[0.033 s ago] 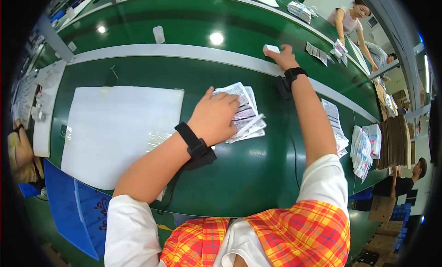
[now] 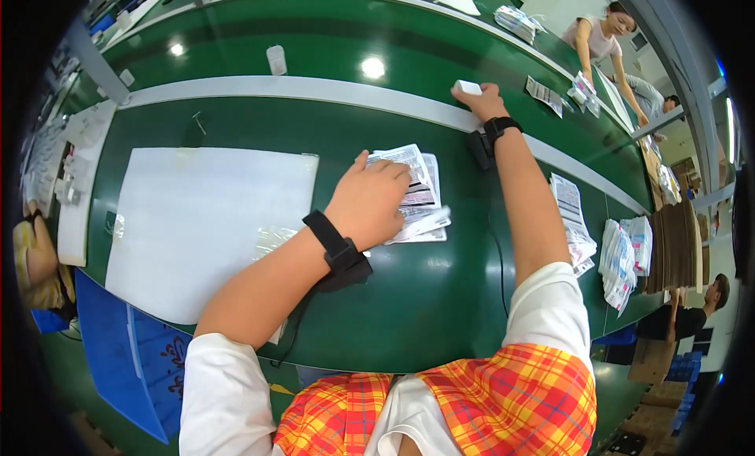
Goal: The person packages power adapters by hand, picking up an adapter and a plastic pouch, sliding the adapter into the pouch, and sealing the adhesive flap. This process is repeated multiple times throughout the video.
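Note:
My left hand (image 2: 363,196) lies with fingers stretched over a loose pile of printed paper leaflets (image 2: 422,184) on the green worktable. Some leaflets fan out past its fingers, and the hand hides the pile's left part. Farther off and to the right, beyond the pale rail, my right hand (image 2: 486,103) is closed around a small white box (image 2: 469,88) above the green surface. The fingertips on the box's far side are partly hidden. A black strap is around each wrist.
A large white sheet (image 2: 212,228) covers the left of the table. At the right are more leaflets (image 2: 578,220) and bagged packs (image 2: 619,255). The pale rail (image 2: 346,96) crosses behind. A small white container (image 2: 276,60) stands beyond it. A co-worker (image 2: 602,39) reaches in at far right.
The fingers of my right hand have drawn closer around the white box. Under my left hand, the loose leaflets have shifted slightly and lie a little straighter.

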{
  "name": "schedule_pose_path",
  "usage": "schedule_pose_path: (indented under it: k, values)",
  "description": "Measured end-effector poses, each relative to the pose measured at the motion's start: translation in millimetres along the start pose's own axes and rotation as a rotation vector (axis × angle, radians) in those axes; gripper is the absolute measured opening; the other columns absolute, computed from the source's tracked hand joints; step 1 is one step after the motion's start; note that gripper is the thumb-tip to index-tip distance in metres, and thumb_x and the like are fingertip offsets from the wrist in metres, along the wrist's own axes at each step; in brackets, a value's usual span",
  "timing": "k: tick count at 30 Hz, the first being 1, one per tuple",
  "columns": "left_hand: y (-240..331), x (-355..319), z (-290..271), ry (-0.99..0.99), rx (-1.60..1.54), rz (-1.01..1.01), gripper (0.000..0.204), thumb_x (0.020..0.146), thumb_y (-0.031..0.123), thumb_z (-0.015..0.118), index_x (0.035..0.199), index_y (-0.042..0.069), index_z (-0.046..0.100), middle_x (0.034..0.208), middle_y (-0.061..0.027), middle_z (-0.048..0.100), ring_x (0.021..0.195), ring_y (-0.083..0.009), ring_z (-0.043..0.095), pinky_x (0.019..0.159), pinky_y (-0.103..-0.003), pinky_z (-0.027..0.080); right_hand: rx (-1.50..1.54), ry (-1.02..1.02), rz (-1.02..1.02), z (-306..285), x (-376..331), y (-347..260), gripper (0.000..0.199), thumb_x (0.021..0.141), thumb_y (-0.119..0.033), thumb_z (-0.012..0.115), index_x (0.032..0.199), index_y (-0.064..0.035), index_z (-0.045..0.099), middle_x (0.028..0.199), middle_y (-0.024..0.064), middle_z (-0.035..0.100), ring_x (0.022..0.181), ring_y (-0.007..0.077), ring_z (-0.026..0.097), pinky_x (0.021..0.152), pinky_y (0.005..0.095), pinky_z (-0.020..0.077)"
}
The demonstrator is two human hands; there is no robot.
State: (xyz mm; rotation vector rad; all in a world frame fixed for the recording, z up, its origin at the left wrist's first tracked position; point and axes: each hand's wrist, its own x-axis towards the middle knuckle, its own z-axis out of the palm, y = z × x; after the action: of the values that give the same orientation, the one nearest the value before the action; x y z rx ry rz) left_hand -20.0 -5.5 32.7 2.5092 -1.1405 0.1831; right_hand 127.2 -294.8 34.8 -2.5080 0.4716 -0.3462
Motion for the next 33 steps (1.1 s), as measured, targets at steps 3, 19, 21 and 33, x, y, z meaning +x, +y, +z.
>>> schedule_pose_path:
  k: [3,19,21,33]
  values:
    - [-3,-4,6,0.056,-0.087,-0.073,0.042,0.074,0.021,0.066,0.113,0.005,0.064,0.117,-0.0108,0.062,0.117,-0.0293,0.055,0.112,-0.055,0.028,-0.012,-0.121,0.034,6,12,-1,0.066,0.074,-0.040,0.075,0.122,0.0016,0.056,0.117,0.0144,0.063,0.104,0.0249,0.062,0.090,0.0319,0.0475]
    - [-27,1,21,0.133,-0.146,0.033,0.034,0.083,0.012,0.055,0.116,0.005,0.065,0.131,-0.0144,0.058,0.122,-0.0300,0.051,0.107,-0.042,0.038,0.473,-0.545,-0.464,-50,-205,-53,0.060,0.075,-0.018,0.072,0.129,-0.0011,0.052,0.117,0.0139,0.058,0.109,0.0257,0.058,0.099,0.0333,0.0439]
    - [-32,0,23,0.132,-0.197,-0.066,0.036,0.088,0.017,0.051,0.120,0.004,0.063,0.139,-0.0150,0.051,0.128,-0.0318,0.047,0.108,-0.043,0.036,0.252,-0.461,-0.566,-44,-214,-49,0.061,0.073,-0.018,0.073,0.128,-0.0022,0.052,0.114,0.0143,0.059,0.107,0.0272,0.058,0.098,0.0336,0.0444]
    - [-13,-5,14,0.073,-0.044,-0.136,0.050,0.096,0.033,0.047,0.140,0.007,0.045,0.148,-0.0204,0.040,0.138,-0.0381,0.035,0.113,-0.051,0.027,0.149,-0.297,-0.495,-18,-214,-61,0.041,0.071,-0.017,0.075,0.103,-0.0021,0.054,0.096,0.0147,0.058,0.091,0.0284,0.058,0.081,0.0339,0.0481]
